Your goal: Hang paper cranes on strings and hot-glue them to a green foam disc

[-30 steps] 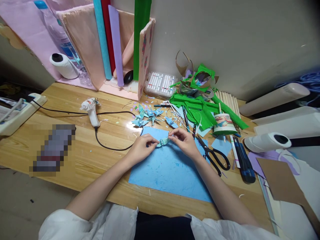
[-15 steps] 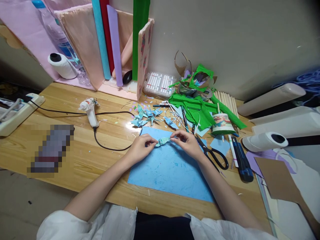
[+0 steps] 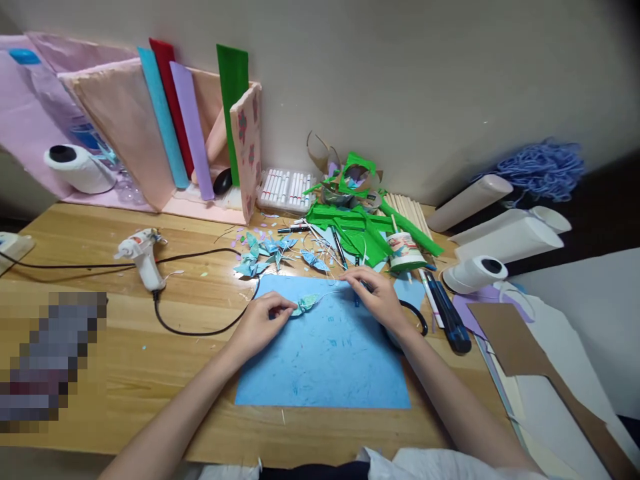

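My left hand (image 3: 265,321) pinches one end of a small blue-green origami crane (image 3: 306,305) above a blue sheet (image 3: 320,360). From the crane a thin white thread (image 3: 329,293) runs toward my right hand (image 3: 374,293), whose thumb and fingertips are closed on it. Black-handled scissors (image 3: 417,315) lie partly hidden under my right hand and forearm. Just beyond the sheet sits a cluster of folded blue paper pieces (image 3: 265,253), with another blue origami piece (image 3: 314,260) beside it.
To the left lie a glue gun (image 3: 145,260) with its black cord and a pixelated dark object (image 3: 55,353). Behind stand a pink cardboard holder (image 3: 245,153) and a marker box (image 3: 285,190). Green paper scraps (image 3: 350,230), a utility knife (image 3: 450,317) and a thread spool (image 3: 475,273) are at the right.
My right hand has drawn away from the crane, stretching the thread between my hands. The crane stays in my left hand. The camera view has shifted, so the surroundings sit lower and further left.
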Demonstrator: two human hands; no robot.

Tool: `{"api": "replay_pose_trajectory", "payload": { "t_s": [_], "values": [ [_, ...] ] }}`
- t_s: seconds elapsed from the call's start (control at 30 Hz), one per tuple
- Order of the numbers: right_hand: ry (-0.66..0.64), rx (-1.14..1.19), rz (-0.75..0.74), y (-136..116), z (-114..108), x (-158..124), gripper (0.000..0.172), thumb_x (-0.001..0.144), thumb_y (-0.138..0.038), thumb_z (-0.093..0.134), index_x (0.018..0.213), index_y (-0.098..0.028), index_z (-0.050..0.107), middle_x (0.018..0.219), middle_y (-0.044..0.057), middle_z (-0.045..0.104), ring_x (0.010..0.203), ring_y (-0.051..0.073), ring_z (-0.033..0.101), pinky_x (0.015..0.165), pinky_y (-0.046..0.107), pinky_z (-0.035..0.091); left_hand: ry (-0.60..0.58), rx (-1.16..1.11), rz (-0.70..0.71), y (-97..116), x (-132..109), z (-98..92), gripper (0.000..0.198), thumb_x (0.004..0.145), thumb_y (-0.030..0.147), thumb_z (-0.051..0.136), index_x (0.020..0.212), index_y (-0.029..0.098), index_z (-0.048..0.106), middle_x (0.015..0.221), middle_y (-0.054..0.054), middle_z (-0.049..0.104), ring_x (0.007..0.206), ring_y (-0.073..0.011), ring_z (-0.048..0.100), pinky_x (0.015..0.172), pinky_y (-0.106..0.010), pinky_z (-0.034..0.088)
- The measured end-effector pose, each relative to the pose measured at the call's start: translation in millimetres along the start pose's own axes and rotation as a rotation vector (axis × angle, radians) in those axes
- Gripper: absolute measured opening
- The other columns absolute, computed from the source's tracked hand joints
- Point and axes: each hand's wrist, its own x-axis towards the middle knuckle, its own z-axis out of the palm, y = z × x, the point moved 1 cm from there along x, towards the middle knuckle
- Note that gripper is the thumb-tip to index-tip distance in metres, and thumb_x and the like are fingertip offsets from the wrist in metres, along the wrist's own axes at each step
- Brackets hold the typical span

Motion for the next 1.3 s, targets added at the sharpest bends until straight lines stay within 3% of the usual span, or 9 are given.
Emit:
{"api": "replay_pose_trajectory", "payload": {
  "t_s": [0.1, 0.27, 0.47, 0.6, 0.7, 0.87, 1.03, 1.13, 1.3],
  "values": [
    [0.083, -0.131, 0.022, 16.6, -2.3, 18.5, 0.014, 0.085, -0.028, 0.056, 0.083, -0.02, 0.067, 0.084, 0.005, 0.065, 0.079, 0.019, 0.057, 0.069, 0.032, 0.046, -0.002, 0.009, 0.013, 0.3, 0.6, 1.2, 0.02, 0.082, 0.027, 0.053, 0.088, 0.017, 0.069, 0.086, -0.005, 0.065, 0.078, -0.0146, 0.059, 0.069, -0.026, 0.044],
    [-0.043, -0.514, -0.094, 29.2, 9.8, 45.6, 0.008, 0.079, -0.021, 0.062, 0.076, -0.019, 0.069, 0.086, 0.006, 0.063, 0.085, 0.021, 0.052, 0.07, 0.033, 0.044, 0.002, 0.004, 0.02, 0.2, 2.5, 1.0, 0.021, 0.082, 0.029, 0.053, 0.087, 0.017, 0.069, 0.086, -0.005, 0.065, 0.077, -0.0143, 0.059, 0.068, -0.026, 0.043],
    [-0.087, -0.713, -0.185, 29.7, 17.8, 49.2, 0.015, 0.081, -0.017, 0.058, 0.069, -0.017, 0.068, 0.082, 0.007, 0.063, 0.083, 0.021, 0.05, 0.06, 0.03, 0.043, 0.039, -0.021, -0.002, -0.8, 4.0, 0.8, 0.021, 0.081, 0.028, 0.053, 0.086, 0.016, 0.069, 0.085, -0.006, 0.065, 0.078, -0.0148, 0.059, 0.069, -0.026, 0.044],
    [-0.104, -0.779, -0.282, 31.1, 20.9, 49.1, 0.02, 0.082, -0.014, 0.053, 0.067, -0.016, 0.066, 0.082, 0.009, 0.062, 0.082, 0.021, 0.049, 0.06, 0.031, 0.042, 0.054, -0.047, -0.003, -2.1, 2.9, 1.7, 0.02, 0.08, 0.027, 0.054, 0.087, 0.016, 0.069, 0.086, -0.006, 0.064, 0.077, -0.0143, 0.059, 0.07, -0.025, 0.044],
    [-0.078, -0.72, -0.269, 29.7, 19.6, 49.2, 0.017, 0.081, -0.013, 0.053, 0.068, -0.017, 0.065, 0.081, 0.008, 0.063, 0.081, 0.021, 0.05, 0.061, 0.031, 0.043, 0.059, -0.067, -0.019, -2.7, 2.1, 1.9, 0.02, 0.08, 0.027, 0.055, 0.089, 0.016, 0.069, 0.086, -0.005, 0.064, 0.077, -0.0138, 0.059, 0.069, -0.025, 0.044],
    [0.026, -0.427, -0.16, 22.6, 3.1, 43.0, 0.006, 0.076, -0.015, 0.059, 0.071, -0.018, 0.061, 0.082, 0.005, 0.063, 0.08, 0.02, 0.052, 0.071, 0.033, 0.044, 0.06, -0.098, -0.056, -2.1, 2.6, 0.0, 0.021, 0.079, 0.026, 0.054, 0.088, 0.016, 0.069, 0.086, -0.005, 0.065, 0.074, -0.0133, 0.059, 0.068, -0.024, 0.044],
    [0.05, -0.138, -0.047, 6.2, -10.8, 28.2, 0.004, 0.079, -0.018, 0.056, 0.078, -0.019, 0.059, 0.083, 0.004, 0.062, 0.077, 0.018, 0.055, 0.063, 0.03, 0.044, 0.069, -0.041, -0.014, -1.1, 2.9, -2.8, 0.022, 0.078, 0.019, 0.05, 0.089, 0.016, 0.069, 0.084, -0.004, 0.065, 0.072, -0.0125, 0.056, 0.065, -0.023, 0.042],
    [-0.041, -0.071, -0.173, -14.2, -5.6, 20.7, 0.005, 0.083, -0.019, 0.054, 0.083, -0.02, 0.059, 0.086, 0.005, 0.063, 0.083, 0.018, 0.056, 0.069, 0.031, 0.045, 0.071, 0.018, 0.013, 0.1, 2.3, -3.9, 0.024, 0.076, 0.015, 0.048, 0.087, 0.016, 0.069, 0.081, -0.003, 0.064, 0.07, -0.0117, 0.054, 0.063, -0.023, 0.04],
    [-0.228, -0.163, -0.609, -39.6, 20.0, 15.4, 0.007, 0.082, -0.018, 0.058, 0.087, -0.02, 0.06, 0.086, 0.005, 0.063, 0.085, 0.017, 0.054, 0.077, 0.034, 0.044, 0.051, 0.084, 0.063, 2.7, 0.6, -5.1, 0.027, 0.074, 0.011, 0.046, 0.085, 0.017, 0.07, 0.076, -0.001, 0.061, 0.067, -0.0107, 0.052, 0.06, -0.021, 0.038]
  ]
}}
